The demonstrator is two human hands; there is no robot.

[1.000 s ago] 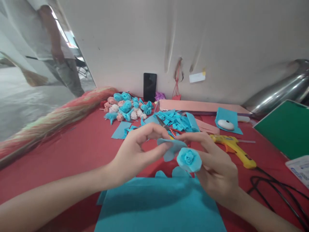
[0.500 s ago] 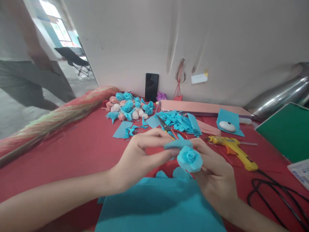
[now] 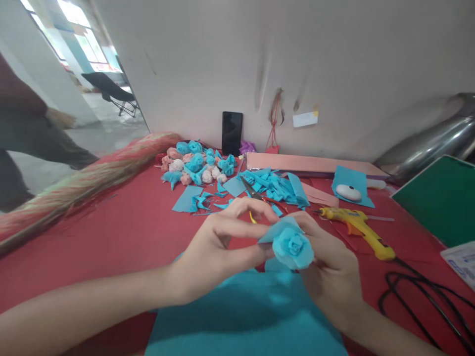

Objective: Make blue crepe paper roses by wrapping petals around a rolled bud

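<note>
A blue paper rose point(image 3: 293, 248) faces me, held from behind by my right hand point(image 3: 332, 269), whose fingers are closed around its base. My left hand point(image 3: 226, 242) pinches a blue paper petal point(image 3: 280, 227) between thumb and fingers, pressing it against the rose's upper left side. The base of the rose is hidden by the flower and my fingers. Below both hands lies a large blue paper sheet point(image 3: 245, 316), with a loose blue petal showing just under the rose. Behind my left fingers are scissors point(image 3: 252, 190) with red handles, partly covered.
Blue, pink and white paper roses point(image 3: 196, 163) are heaped at the back left, beside blue paper scraps point(image 3: 274, 185). A yellow glue gun point(image 3: 361, 230) with a black cord point(image 3: 404, 291) lies right. A phone point(image 3: 232, 133) leans on the wall. At far left a person walks.
The petal has swung against the rose and now lies wrapped along its upper left edge. The rose has dropped slightly. At the left, the person has moved further out of view.
</note>
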